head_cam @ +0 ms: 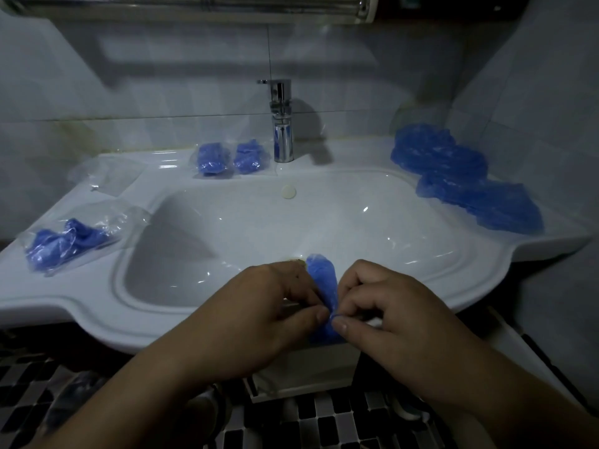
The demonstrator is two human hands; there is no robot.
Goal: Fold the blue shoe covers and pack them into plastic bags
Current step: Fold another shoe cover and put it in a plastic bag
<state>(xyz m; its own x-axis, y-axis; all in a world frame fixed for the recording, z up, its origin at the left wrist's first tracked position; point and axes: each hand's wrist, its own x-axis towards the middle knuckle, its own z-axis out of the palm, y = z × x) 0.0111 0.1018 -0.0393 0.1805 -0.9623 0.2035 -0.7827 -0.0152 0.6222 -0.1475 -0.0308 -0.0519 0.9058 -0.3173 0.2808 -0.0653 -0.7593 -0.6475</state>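
Sink (97,306) fills middle: basin at centre, flat ledges left, right, behind. Faucet (282,124) stands on back ledge, centre. Overflow cap (288,192) on basin's back wall, just before faucet. First packed bag (251,157) just left of faucet; second packed bag (212,158) beside it, further left. Empty bag (107,175) on left ledge, toward back. Third packed bag (68,241) on left ledge, before empty bag. Pile of loose shoe covers (460,176) on right ledge. Left hand (259,319) and right hand (398,315) over front rim, rolled shoe cover (322,280) pinched between them. Rail (194,4) on wall above.
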